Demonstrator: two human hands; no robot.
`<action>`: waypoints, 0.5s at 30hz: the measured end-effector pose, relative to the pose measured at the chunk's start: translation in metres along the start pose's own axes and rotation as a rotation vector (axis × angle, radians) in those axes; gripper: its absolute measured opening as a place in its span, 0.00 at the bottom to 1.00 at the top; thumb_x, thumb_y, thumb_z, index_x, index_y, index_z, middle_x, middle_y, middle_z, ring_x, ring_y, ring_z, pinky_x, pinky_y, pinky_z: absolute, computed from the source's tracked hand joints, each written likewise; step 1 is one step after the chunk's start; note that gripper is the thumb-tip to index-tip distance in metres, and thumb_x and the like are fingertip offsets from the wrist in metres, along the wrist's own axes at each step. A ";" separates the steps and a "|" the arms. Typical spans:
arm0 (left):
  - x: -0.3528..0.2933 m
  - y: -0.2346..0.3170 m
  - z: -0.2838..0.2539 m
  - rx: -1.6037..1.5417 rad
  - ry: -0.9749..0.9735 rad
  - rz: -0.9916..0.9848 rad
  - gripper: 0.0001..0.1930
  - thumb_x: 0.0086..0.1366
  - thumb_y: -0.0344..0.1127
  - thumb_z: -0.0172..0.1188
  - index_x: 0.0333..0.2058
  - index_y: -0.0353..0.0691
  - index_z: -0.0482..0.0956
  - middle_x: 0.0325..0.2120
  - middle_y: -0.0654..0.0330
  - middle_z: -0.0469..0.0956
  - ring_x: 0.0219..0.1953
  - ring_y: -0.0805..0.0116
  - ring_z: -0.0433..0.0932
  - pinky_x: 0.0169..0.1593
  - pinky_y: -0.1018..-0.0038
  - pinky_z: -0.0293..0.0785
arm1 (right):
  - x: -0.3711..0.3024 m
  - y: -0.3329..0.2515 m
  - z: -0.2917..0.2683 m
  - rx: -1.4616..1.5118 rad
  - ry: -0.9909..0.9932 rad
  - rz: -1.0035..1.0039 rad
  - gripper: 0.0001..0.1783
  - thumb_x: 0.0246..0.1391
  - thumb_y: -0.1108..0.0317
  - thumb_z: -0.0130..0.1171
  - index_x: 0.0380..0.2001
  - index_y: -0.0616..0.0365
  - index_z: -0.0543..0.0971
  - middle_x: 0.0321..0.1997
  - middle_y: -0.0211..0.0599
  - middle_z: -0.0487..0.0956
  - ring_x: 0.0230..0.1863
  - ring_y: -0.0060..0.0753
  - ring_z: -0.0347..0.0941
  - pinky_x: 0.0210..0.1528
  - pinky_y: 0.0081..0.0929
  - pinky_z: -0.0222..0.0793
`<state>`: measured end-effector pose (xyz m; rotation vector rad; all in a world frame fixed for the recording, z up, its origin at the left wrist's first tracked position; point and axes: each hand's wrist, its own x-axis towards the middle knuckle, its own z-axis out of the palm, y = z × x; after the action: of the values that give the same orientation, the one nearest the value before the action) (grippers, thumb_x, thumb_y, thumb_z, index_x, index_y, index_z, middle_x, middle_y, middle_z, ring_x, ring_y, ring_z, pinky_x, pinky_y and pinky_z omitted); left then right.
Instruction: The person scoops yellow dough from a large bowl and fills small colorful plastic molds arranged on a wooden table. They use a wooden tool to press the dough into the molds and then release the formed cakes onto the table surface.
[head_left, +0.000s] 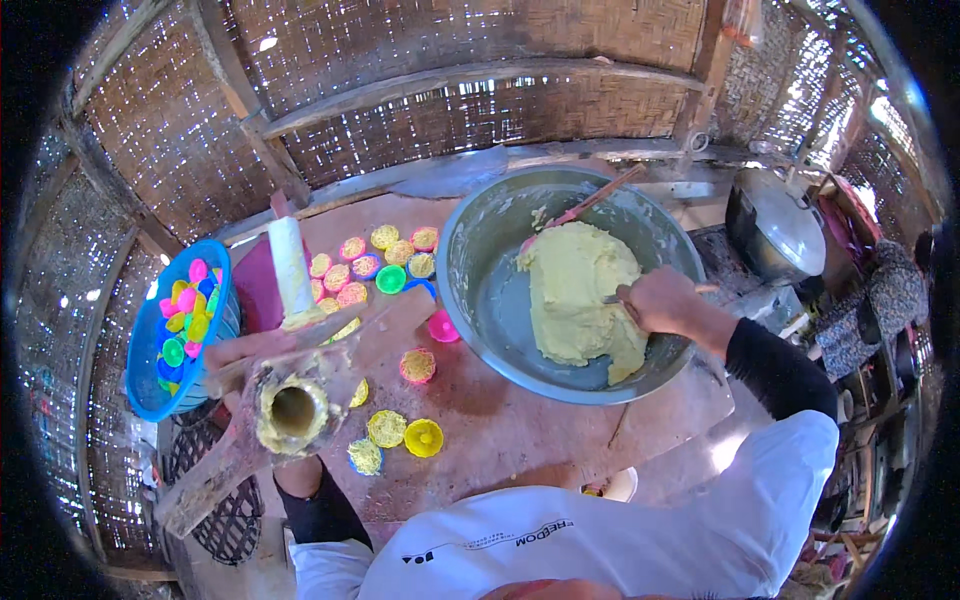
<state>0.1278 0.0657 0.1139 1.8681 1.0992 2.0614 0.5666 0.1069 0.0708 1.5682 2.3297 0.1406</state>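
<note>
My right hand [663,300] is closed around a thin handle, its end sticking out by the wrist. The working end meets pale yellow dough [580,285], so its kind is hidden. That dough lies heaped in a large grey-green basin [470,345]. On the left, my left hand [243,362] grips a wooden dough press [205,478], partly hidden behind it. The press has a round opening [293,408] ringed with dough, facing up. Beyond it leans a white cylindrical plunger [290,265]. Small colored cups filled with yellow shreds [387,428] stand near the press.
A pink-handled utensil [590,205] rests against the basin's far rim. Bright plastic cups fill a blue basket [150,395] at far left. An empty yellow cup [424,438] and a green cup [390,279] are on the table [530,440]. A lidded pot [785,230] stands at right.
</note>
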 end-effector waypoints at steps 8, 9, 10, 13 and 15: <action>-0.011 -0.045 0.004 -0.030 -0.142 -0.058 0.11 0.47 0.28 0.65 0.25 0.33 0.69 0.27 0.59 0.71 0.28 0.69 0.73 0.32 0.77 0.71 | -0.071 -0.042 -0.033 -0.006 -0.009 0.163 0.09 0.44 0.61 0.50 0.27 0.50 0.76 0.18 0.40 0.75 0.22 0.44 0.74 0.26 0.41 0.68; -0.009 -0.050 0.003 0.101 -0.262 0.047 0.13 0.46 0.30 0.66 0.26 0.34 0.69 0.27 0.60 0.70 0.28 0.69 0.73 0.32 0.77 0.71 | -0.082 -0.046 -0.048 0.016 0.018 0.207 0.09 0.44 0.61 0.50 0.27 0.50 0.76 0.17 0.41 0.74 0.22 0.46 0.74 0.25 0.41 0.68; -0.010 -0.047 0.012 -0.029 -0.213 -0.085 0.14 0.45 0.32 0.68 0.26 0.37 0.70 0.26 0.61 0.71 0.27 0.70 0.73 0.31 0.78 0.70 | -0.091 -0.052 -0.065 0.085 0.086 0.217 0.09 0.44 0.62 0.51 0.27 0.51 0.77 0.18 0.42 0.74 0.23 0.46 0.74 0.26 0.41 0.68; -0.017 -0.062 0.026 -0.072 -0.237 -0.298 0.17 0.45 0.41 0.68 0.25 0.41 0.69 0.21 0.62 0.71 0.25 0.70 0.73 0.28 0.77 0.70 | -0.105 -0.075 -0.119 0.309 0.268 0.189 0.10 0.45 0.63 0.52 0.29 0.54 0.77 0.18 0.46 0.74 0.24 0.49 0.73 0.26 0.41 0.67; -0.017 -0.085 0.033 -0.138 -0.357 -0.359 0.17 0.47 0.44 0.66 0.27 0.43 0.68 0.21 0.61 0.71 0.25 0.69 0.73 0.29 0.74 0.70 | -0.110 -0.094 -0.145 0.486 0.341 0.190 0.09 0.47 0.63 0.52 0.30 0.55 0.77 0.17 0.48 0.72 0.23 0.51 0.71 0.25 0.43 0.65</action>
<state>0.1318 0.1309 0.0483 1.7305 1.0723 1.5001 0.4744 -0.0159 0.2068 2.1451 2.6038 -0.1383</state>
